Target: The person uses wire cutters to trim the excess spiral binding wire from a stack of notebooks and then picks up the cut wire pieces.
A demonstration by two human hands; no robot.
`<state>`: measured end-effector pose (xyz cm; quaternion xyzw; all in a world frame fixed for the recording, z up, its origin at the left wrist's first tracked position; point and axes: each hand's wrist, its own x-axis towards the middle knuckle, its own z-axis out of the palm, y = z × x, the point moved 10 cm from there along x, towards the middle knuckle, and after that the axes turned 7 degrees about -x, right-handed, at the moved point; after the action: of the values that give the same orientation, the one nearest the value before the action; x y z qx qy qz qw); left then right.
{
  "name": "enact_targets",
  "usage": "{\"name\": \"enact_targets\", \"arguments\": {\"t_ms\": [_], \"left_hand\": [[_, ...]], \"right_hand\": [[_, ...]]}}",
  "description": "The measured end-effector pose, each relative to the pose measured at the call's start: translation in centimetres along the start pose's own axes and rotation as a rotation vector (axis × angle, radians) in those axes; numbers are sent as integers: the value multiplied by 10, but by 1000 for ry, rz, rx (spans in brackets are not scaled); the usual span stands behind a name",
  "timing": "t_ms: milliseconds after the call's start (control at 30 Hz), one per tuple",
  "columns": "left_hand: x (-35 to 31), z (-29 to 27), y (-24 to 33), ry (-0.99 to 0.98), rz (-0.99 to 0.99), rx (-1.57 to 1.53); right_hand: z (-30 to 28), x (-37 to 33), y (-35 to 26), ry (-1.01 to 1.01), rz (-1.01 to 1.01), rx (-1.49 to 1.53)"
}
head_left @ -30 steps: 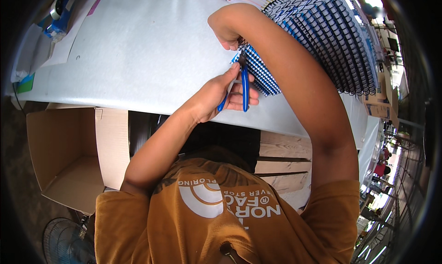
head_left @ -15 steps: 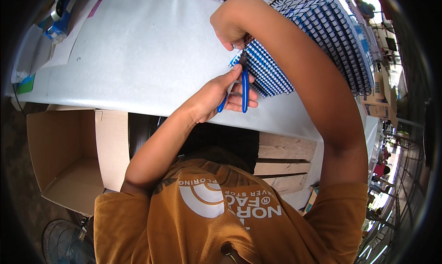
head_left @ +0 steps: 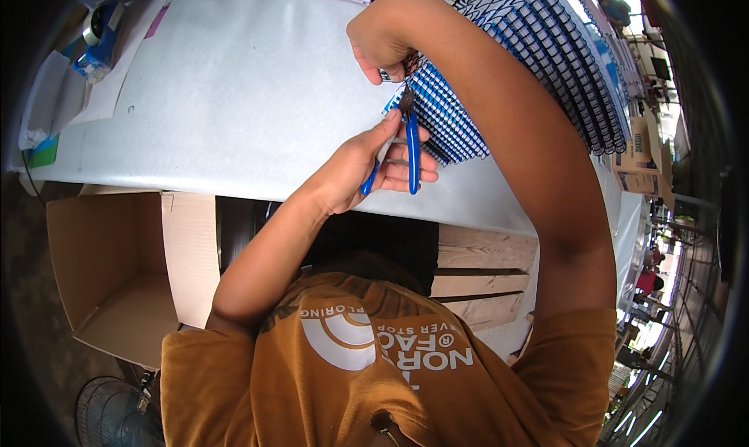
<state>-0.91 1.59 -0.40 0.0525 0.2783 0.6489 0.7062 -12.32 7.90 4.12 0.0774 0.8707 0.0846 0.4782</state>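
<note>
Blue-handled cutting pliers (head_left: 413, 154) rest in my left hand (head_left: 360, 164), thumb on one side and fingers loosely behind the handles. Their dark jaws point away from me, at the left end of a row of spiral-bound notebooks (head_left: 452, 119) with blue covers and dark wire coils. Just beyond the jaws, my right hand (head_left: 382, 45) reaches round from the right with its wrist bent and fingers curled down by the coil ends. What its fingertips pinch is mostly hidden by the hand itself.
More coil-bound notebooks (head_left: 558, 65) stand stacked behind my right forearm. On the far left of the grey table (head_left: 234, 96) sits a blue tape dispenser (head_left: 100, 41). An open cardboard box (head_left: 109, 260) is below the left table edge, with a fan (head_left: 117, 412) near it.
Both hands and the pliers appear shifted slightly to the left, along with much of the view. My grip on the pliers looks the same.
</note>
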Motion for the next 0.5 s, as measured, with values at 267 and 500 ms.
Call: {"name": "enact_targets", "arguments": {"t_ms": [267,500], "left_hand": [[-7,4,-2,-107,-6,111],[0,12,12,-127,16,-23]], "right_hand": [[-2,0,8,57,36,-2],[-6,2,7,78,46,-2]]}}
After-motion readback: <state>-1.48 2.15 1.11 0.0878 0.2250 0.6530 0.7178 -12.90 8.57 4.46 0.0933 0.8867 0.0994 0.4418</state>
